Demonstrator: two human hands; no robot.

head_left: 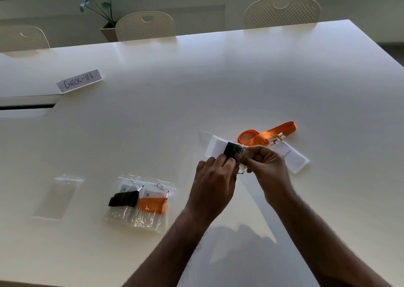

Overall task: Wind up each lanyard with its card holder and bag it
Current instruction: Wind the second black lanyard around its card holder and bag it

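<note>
Right of centre in the frame, both hands are raised just above the white table (pixel 196 79). The left hand (pixel 215 177) pinches the black lanyard (pixel 232 150), wound around its white card holder (pixel 215 148). The right hand (pixel 265 163) pinches clear film at the bundle's near end, apparently a bag mouth (pixel 246 155); this cannot be confirmed.

Risks, as judged:
- The winding may loosen if the left pinch slackens during insertion.
- The metal clip (pixel 240 172) hanging below could snag the film.

The orange lanyard (pixel 267 134) lies unwound, just beyond the hands, with its card holder (pixel 291 156). Two filled bags (pixel 140 203) and an empty bag (pixel 59 197) lie lower left.
</note>
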